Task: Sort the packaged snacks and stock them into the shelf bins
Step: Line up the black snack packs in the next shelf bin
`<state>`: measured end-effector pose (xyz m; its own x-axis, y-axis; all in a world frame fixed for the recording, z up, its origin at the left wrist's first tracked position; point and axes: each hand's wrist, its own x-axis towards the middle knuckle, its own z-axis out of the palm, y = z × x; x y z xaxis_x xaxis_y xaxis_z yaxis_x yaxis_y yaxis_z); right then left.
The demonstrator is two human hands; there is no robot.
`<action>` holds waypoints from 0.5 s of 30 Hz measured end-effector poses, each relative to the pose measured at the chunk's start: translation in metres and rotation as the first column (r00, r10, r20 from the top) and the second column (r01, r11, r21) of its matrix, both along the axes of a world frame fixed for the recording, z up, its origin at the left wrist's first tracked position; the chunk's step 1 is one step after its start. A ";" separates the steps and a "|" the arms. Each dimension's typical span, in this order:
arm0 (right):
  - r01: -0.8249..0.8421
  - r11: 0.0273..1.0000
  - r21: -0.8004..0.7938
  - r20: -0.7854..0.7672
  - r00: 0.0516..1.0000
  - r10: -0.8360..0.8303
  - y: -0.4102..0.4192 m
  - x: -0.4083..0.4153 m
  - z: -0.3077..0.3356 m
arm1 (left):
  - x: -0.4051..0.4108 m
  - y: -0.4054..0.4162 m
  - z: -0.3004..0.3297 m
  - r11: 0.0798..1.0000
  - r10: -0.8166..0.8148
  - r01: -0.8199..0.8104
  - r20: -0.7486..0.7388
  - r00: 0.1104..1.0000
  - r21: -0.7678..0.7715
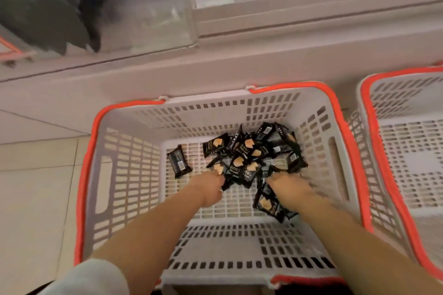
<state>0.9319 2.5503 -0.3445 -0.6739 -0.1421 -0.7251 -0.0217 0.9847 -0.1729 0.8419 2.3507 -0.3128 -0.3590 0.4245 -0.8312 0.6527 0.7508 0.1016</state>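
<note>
Step in hand judged as gathering: black snack packets (251, 153) heaped on floor of white basket (124, 175), toward far right. Left hand (211, 189) curled at pile's near edge, seemingly clamped on packets. Right hand (291, 187) blurred, laid over packets; grip cannot be told. Clear shelf bin (148, 7) seen above. Next move called for: firm grasp, lift to bin.
</note>
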 end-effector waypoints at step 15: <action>0.276 0.938 -0.208 -0.246 0.914 -0.324 0.006 -0.006 -0.026 | 0.023 0.004 -0.076 0.729 0.679 -0.621 -0.194 0.708 0.289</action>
<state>0.9256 2.5562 -0.3701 -0.8709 -0.0036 -0.4915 0.2010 0.9100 -0.3627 0.8649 2.3544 -0.3889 -0.7983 0.1350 -0.5869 0.0301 0.9823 0.1851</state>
